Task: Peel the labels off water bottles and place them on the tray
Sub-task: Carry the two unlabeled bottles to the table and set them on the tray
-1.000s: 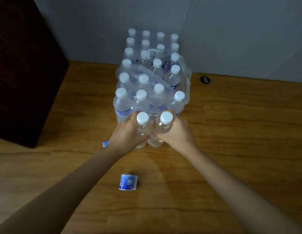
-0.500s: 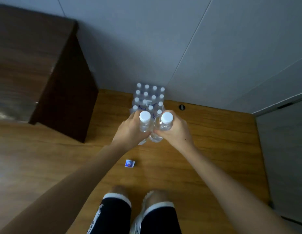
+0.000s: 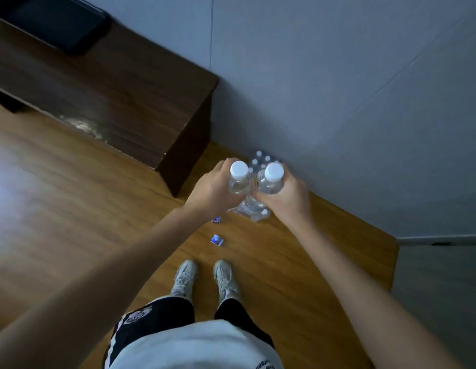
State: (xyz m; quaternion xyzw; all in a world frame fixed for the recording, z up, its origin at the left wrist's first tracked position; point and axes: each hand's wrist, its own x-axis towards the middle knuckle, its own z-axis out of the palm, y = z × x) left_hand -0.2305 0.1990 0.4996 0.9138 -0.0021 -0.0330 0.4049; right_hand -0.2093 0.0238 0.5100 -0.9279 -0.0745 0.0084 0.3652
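My left hand (image 3: 214, 190) grips a clear, label-free water bottle (image 3: 239, 177) with a white cap. My right hand (image 3: 287, 198) grips a second bare bottle (image 3: 271, 179) the same way; the two bottles are pressed side by side, held upright above the floor. More clear plastic shows under them (image 3: 251, 210). The wrapped pack of bottles (image 3: 262, 159) stands on the floor by the wall, mostly hidden behind my hands. Two peeled blue labels lie on the floor: one (image 3: 217, 239) in front of my feet, one (image 3: 216, 220) just under my left wrist. A dark tray (image 3: 58, 25) rests on the cabinet at the upper left.
A dark wooden cabinet (image 3: 119, 102) stands along the left, its corner close to my left hand. A grey wall (image 3: 338, 102) runs behind the pack. My sneakers (image 3: 205, 278) stand on the wooden floor (image 3: 58, 209) below the hands.
I have stood up: the view rose and swung left, so the pack shrank and the cabinet top and tray came into view. Both hands lifted the two bottles with me, grips unchanged.
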